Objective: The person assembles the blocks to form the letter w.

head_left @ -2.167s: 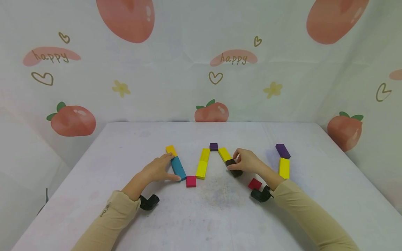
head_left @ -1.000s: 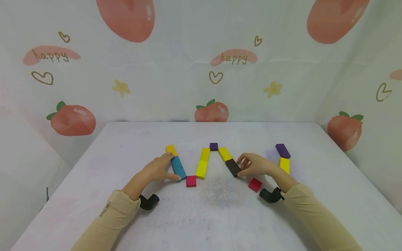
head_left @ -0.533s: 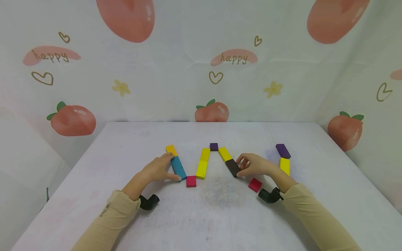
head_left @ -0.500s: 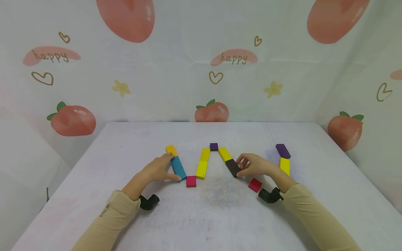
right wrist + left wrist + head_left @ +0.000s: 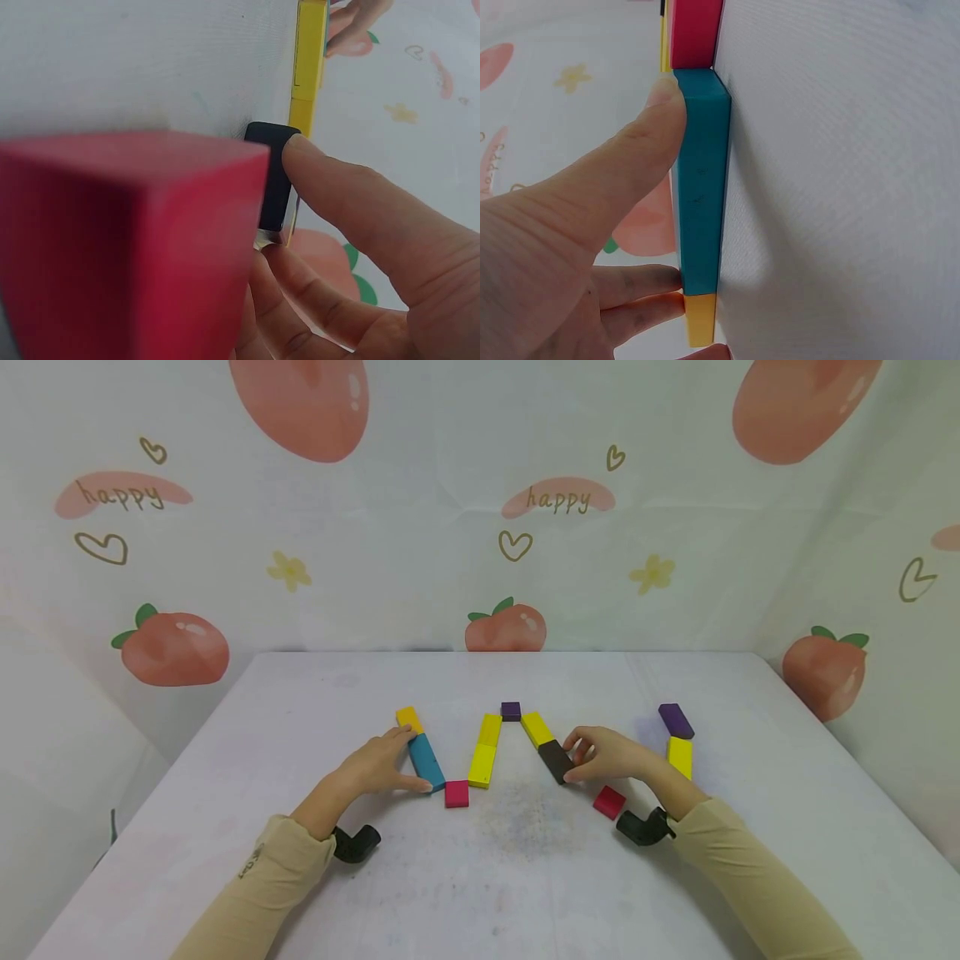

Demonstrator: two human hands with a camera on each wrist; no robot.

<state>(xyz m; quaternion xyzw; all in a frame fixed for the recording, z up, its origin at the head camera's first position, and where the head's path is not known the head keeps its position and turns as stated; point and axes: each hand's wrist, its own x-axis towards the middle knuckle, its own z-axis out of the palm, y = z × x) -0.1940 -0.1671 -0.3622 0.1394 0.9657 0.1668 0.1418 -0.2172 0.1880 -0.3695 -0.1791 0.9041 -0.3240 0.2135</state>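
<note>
My left hand (image 5: 372, 766) lies beside a blue block (image 5: 427, 762), thumb at its near end and fingers by its far end, where an orange-yellow block (image 5: 408, 719) joins it. A red square block (image 5: 457, 793) meets the blue one's near end. My right hand (image 5: 611, 754) is at the right side of a dark block (image 5: 557, 762); its thumb (image 5: 304, 154) touches one corner, the other fingers lightly bent near the far end. That block continues a yellow block (image 5: 536, 729). Two yellow blocks (image 5: 482, 766) and a small purple block (image 5: 511, 711) fill the middle of the zigzag.
Loose near my right wrist lies another red block (image 5: 610, 802), large in the right wrist view. Farther right are a long purple block (image 5: 677, 721) and a yellow block (image 5: 679, 756), partly behind my forearm. A printed cloth (image 5: 480, 568) hangs behind the white table (image 5: 465, 893).
My right hand, earlier gripping the dark block from above, has drawn back right to its side and stayed there. The dark block keeps nearly the same place. My left hand has not moved.
</note>
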